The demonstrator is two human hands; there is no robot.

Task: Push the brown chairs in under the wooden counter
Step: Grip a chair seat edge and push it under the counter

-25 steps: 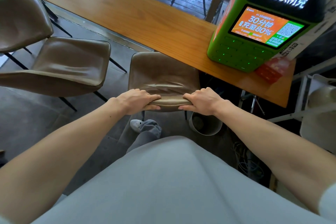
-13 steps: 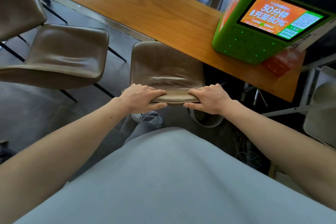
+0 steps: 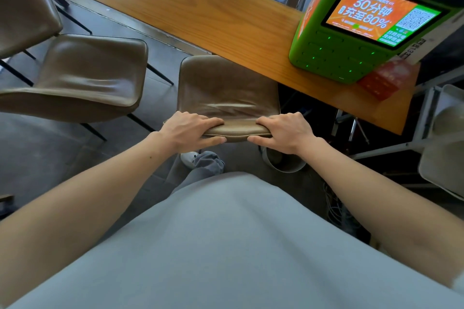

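The brown padded chair [image 3: 227,90] is edging further beneath the long wooden counter [image 3: 200,7]. A second brown chair [image 3: 88,70] is standing clear to its left, and a green charging kiosk [image 3: 339,57] is sitting on the countertop. The left hand [image 3: 187,132] and right hand [image 3: 285,133] are gripping the pushed chair's backrest, fingers curled over it.

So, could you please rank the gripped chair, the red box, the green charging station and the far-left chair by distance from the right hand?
1. Gripped chair: held by the right hand.
2. Red box: on the counter, to the right.
3. Green charging station: behind the box.
4. Far-left chair: far left.
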